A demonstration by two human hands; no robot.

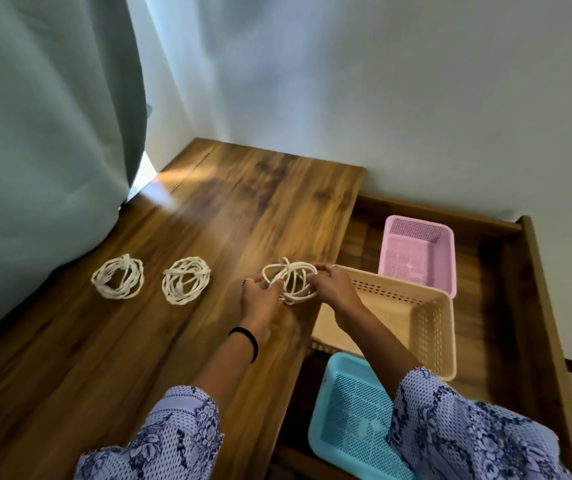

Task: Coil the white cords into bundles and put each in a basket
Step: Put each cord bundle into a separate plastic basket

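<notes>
I am seeing three white cord bundles on bench: two lying left, third bundle being pinched by fingers of left hand and right hand beside three baskets: pink, beige, blue.

Dim room; daylight leaks past the curtain, glaring on the tabletop. Wide-angle bending at edges. Slightly soft.

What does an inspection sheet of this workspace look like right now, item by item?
Surface: wooden table, lower wooden tray at right.
Job's things: two coiled cords on table; third cord in both hands; pink basket, beige basket, blue basket hold no cords.
Clutter: nothing seen.
Hands: left hand and right hand grip the third cord.
Cables: only the cords.
Surroundings: curtain, wall.
</notes>
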